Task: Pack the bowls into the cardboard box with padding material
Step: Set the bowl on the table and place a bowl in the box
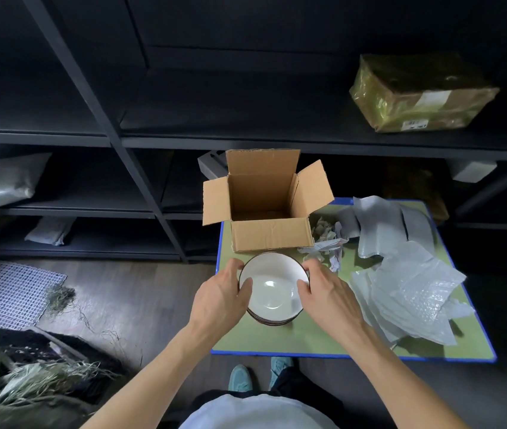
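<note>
On the green mat, just near of the open cardboard box (266, 212), left hand (219, 297) and right hand (326, 292) clasp the stacked bowls (272, 289) from opposite rims, apparently for a steady lift; padding (406, 274) lies right.

Both arms reach forward, left hand (219, 294) and right hand (328, 292) gripping the bowls (272, 286) between curled fingers (304, 287).

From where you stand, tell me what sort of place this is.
Probably a storeroom or packing area: dark shelves hold a wrapped parcel, and an open box stands on a mat with bubble wrap beside it.
</note>
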The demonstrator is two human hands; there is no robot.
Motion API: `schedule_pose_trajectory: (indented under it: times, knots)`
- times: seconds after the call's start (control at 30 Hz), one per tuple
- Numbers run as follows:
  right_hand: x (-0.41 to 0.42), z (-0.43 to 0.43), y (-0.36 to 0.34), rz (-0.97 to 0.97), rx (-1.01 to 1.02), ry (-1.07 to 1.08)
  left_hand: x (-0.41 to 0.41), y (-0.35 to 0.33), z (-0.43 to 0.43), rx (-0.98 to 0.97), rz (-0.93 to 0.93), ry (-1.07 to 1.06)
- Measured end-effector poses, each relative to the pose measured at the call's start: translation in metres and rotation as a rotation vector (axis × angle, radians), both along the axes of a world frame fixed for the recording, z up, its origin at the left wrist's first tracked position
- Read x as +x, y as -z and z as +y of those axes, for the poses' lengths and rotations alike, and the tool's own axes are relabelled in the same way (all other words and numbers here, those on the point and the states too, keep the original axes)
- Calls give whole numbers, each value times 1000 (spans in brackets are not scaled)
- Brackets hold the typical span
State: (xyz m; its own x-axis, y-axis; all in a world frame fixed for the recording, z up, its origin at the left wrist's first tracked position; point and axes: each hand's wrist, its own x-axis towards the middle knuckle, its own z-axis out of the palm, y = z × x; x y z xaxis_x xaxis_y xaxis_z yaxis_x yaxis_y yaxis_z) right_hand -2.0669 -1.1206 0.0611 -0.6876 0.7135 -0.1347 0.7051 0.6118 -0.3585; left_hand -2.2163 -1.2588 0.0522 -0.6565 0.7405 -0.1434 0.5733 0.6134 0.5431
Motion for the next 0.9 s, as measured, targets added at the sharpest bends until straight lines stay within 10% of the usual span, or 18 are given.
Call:
schedule_pose_trajectory:
  times: [0.9]
  knots:
    - [9, -2, -9, 43, -28, 64, -5, -22, 17, 191, 203, 146]
